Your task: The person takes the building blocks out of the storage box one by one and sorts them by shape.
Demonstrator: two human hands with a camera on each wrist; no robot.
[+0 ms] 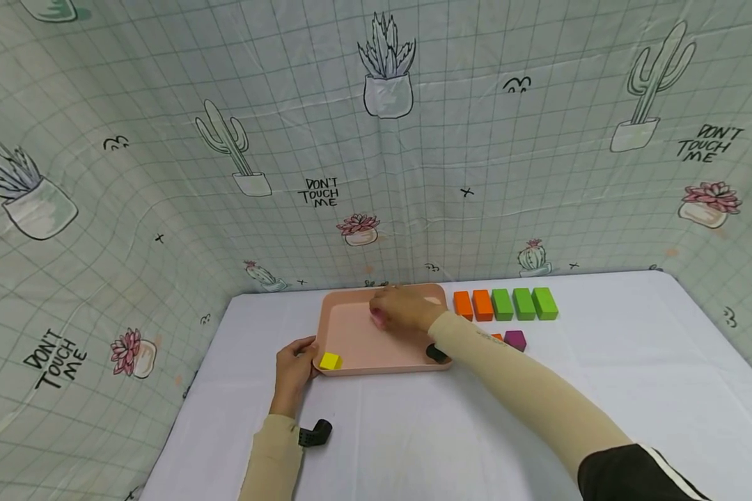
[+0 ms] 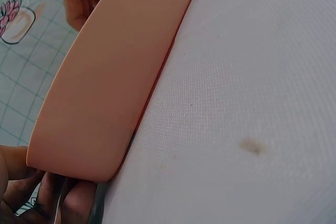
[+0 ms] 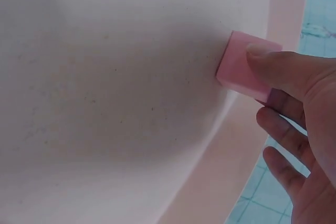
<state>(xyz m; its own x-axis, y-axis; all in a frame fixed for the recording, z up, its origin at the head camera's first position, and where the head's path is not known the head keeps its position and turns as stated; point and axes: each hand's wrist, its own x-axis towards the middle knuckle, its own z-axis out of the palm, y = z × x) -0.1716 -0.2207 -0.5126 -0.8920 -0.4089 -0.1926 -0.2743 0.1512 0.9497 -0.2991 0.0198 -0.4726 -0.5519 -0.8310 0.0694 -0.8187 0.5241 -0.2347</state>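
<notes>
A shallow pink tray (image 1: 357, 334) lies on the white table, with a yellow block (image 1: 330, 361) in its near left corner. My left hand (image 1: 293, 365) holds the tray at its left side; in the left wrist view its fingers (image 2: 31, 192) are bent around the end of the tray's wall. My right hand (image 1: 404, 308) reaches over the far half of the tray. Between thumb and fingers it pinches a pink block (image 3: 244, 66), which the right wrist view shows close to the tray's inner wall. From the head, the hand hides most of that block.
Right of the tray stands a row of two orange blocks (image 1: 482, 305) and three green blocks (image 1: 523, 304). Nearer me are a purple block (image 1: 515, 340) and another orange block (image 1: 498, 337), partly behind my right forearm. A patterned cloth (image 1: 413, 174) hangs behind the table.
</notes>
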